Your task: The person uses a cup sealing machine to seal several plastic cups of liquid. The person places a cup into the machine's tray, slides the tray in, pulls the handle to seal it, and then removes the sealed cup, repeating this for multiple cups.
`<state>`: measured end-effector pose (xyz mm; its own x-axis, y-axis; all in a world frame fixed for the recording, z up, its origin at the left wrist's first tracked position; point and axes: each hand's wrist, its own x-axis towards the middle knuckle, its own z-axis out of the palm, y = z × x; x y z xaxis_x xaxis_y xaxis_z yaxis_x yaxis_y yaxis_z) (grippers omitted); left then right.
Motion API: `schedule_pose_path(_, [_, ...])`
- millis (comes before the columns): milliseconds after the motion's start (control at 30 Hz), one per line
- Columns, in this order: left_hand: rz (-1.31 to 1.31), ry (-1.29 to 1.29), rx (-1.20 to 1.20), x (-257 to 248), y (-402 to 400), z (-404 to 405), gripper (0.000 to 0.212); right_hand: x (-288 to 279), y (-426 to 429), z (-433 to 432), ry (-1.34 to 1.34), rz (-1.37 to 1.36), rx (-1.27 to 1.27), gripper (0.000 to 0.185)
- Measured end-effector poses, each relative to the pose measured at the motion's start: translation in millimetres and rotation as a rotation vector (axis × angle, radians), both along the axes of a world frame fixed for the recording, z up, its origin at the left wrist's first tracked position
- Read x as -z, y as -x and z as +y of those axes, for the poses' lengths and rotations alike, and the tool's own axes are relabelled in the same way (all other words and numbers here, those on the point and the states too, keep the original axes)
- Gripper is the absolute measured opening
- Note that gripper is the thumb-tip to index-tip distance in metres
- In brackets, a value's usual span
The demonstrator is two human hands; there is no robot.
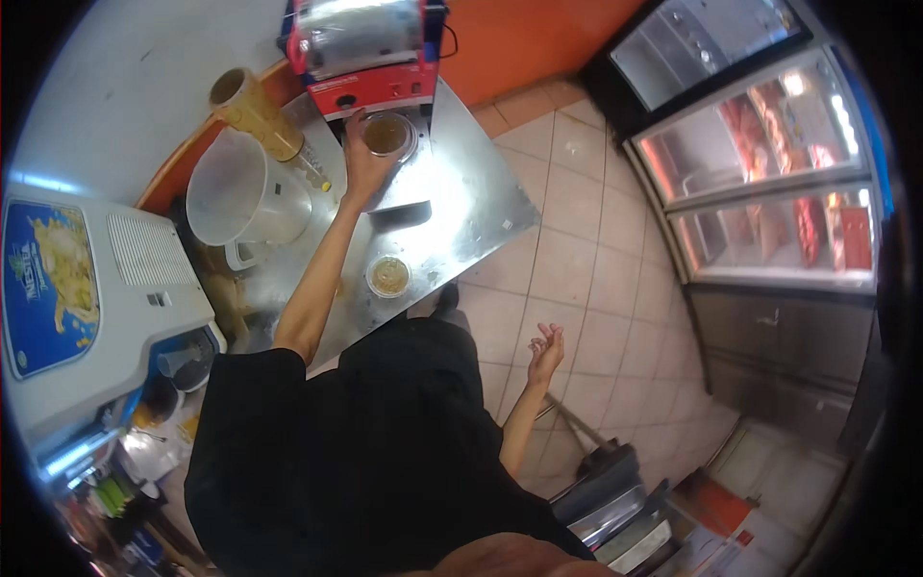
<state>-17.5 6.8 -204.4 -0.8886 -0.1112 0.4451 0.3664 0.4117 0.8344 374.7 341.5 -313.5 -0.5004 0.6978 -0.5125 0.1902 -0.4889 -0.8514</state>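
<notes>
My left hand (369, 160) is curled around the near left side of a clear plastic cup of brownish liquid (386, 135), which sits at the front of a red cup sealing machine (375, 90). A second clear cup with pale brown contents (389, 276) stands on the steel table (469, 195), closer to my body. Held out over the floor at my right side, my right hand (546, 353) has its fingers apart and bears nothing.
Left on the table are a large translucent plastic pitcher (238, 195) and a tall yellowish cylinder (256, 112). A drink dispenser (108, 288) stands at far left. Glass-door refrigerators (771, 195) line the right, with a dustpan-like dark object (606, 461) below.
</notes>
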Motion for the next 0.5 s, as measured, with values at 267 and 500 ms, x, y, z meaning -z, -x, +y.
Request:
schedule_pose_path(267, [-0.037, 0.253, 0.032, 24, -2, -22, 0.118, 10, 43, -36, -0.011, -0.008, -0.097, 0.042])
schedule_pose_path(500, [0.03, 0.544, 0.109, -2, -20, -25, 0.114, -29, 164, -105, -0.069, 0.13, -0.496, 0.035])
